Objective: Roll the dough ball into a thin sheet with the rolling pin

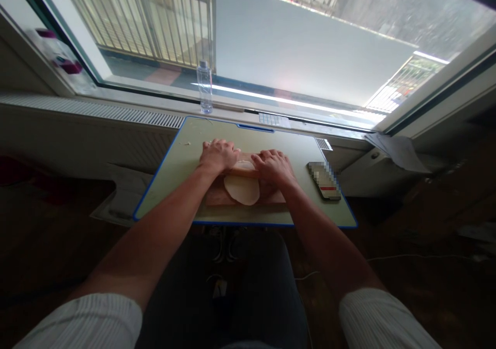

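Note:
A wooden rolling pin (242, 172) lies crosswise over a flat, pale sheet of dough (242, 191). My left hand (220, 155) bears down on the pin's left end with fingers curled over it. At the other end, my right hand (274, 166) grips the pin in the same way. The dough shows as a rounded shape on the near side of the pin, and a little of it appears beyond. Beneath is a reddish-brown wooden board (217, 198), partly hidden by my hands and forearms.
The board rests on a small pale table (170, 183) with a blue rim. A phone (324, 181) lies on its right side, and crumbs (187, 143) at the far left. A clear bottle (204, 88) stands on the sill by the large window. Papers (393, 150) sit at right.

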### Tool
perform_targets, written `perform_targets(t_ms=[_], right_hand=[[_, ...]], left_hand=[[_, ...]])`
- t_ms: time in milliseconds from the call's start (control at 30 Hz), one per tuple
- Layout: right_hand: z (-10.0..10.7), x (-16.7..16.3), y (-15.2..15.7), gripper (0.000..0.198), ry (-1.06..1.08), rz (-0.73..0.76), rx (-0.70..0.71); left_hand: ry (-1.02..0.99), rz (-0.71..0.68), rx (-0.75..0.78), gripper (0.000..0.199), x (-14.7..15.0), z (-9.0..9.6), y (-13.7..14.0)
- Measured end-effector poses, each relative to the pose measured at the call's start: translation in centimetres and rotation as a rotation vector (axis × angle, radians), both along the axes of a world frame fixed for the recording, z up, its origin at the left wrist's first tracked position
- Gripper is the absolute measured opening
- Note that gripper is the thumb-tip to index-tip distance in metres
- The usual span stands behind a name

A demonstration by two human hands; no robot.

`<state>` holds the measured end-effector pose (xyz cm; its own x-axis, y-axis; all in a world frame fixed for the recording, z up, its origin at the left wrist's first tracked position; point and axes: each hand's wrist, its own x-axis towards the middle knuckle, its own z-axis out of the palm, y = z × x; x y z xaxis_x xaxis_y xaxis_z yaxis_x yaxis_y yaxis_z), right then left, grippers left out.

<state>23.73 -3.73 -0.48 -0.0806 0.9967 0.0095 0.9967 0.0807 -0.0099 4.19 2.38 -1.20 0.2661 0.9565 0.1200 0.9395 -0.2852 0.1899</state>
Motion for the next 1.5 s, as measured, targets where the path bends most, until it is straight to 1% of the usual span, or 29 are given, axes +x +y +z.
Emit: perform_targets(t_ms=[133,267,400,567,733,833,967,1067,1167,1333,1500], right_hand=[[0.1,0.1,0.8,0.06,0.06,-0.073,0.004],[0.3,-0.4,0.4,0.067,0.109,-0.139,-0.015],[0.6,-1.0,-1.0,0.07,0.122,-0.182,-0.008],[0.8,-1.5,-3.0,0.067,0.115,-0.181,-0.012],[0.1,-1.7,-4.6,0.068,0.104,-0.173,0.003],[-0.6,-1.8,-5.6,0.068,0.105,-0.172,0.017],[-1.4,-2.1,-6.9,0.073,0.099,-0.197,0.046],[-1.7,-2.1,-7.4,0.07,0.088,-0.186,0.082],[-1.8,-2.0,-7.1,0.068,0.105,-0.172,0.082],[-1.4,-1.6,-5.7,0.072,0.135,-0.16,0.061],[-0.4,-1.4,-4.5,0.068,0.184,-0.166,0.033]], left_hand=[[-0.018,0.002,-0.014,0.052,0.2,-0.1,0.8],[-0.007,-0.005,-0.014,0.052,0.0,0.0,0.4],[0.019,-0.024,-0.027,0.05,-0.5,0.3,-0.8],[0.035,-0.035,-0.058,0.049,-1.0,0.4,-3.0],[0.048,-0.039,-0.067,0.051,-1.5,0.3,-5.0],[0.041,-0.021,-0.099,0.055,-1.7,0.1,-5.9],[-0.004,0.023,-0.138,0.068,-1.9,-0.1,-6.9],[-0.017,0.025,-0.152,0.071,-1.9,-0.2,-7.4],[-0.025,0.019,-0.168,0.072,-2.0,-0.2,-7.2],[-0.001,-0.002,-0.166,0.068,-1.8,0.0,-5.9],[0.022,-0.007,-0.071,0.062,-1.4,0.1,-4.7]])
